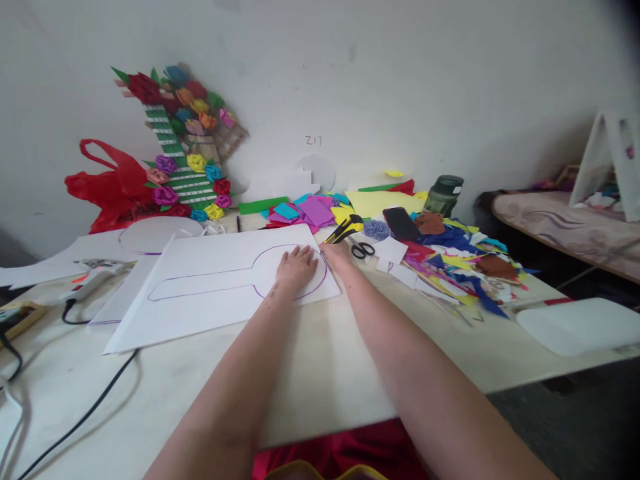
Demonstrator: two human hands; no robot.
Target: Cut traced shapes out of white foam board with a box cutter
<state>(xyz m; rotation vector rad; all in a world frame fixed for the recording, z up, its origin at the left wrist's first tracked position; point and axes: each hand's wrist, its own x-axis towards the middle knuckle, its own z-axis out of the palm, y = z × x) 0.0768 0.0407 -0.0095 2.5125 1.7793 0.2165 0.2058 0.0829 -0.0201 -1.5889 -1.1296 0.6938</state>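
Note:
A large white sheet of board point(200, 253) lies on the table, bearing a purple outline of a circle joined to a long narrow handle shape. My left hand point(297, 267) rests flat on the circle, fingers stretched out. My right hand point(336, 253) is closed around a yellow and black utility knife point(345, 229) at the board's right edge. Its blade tip is too small to make out. Just right of that hand lie black-handled scissors point(363, 250).
Colourful paper scraps point(450, 260), a phone point(400, 223) and a dark green bottle point(443, 195) crowd the right. A glue gun point(93, 280) with its cord, a red bag point(113, 187) and a paper-flower decoration point(187, 147) stand left. A white plastic lid-like piece point(580, 325) sits near the right edge.

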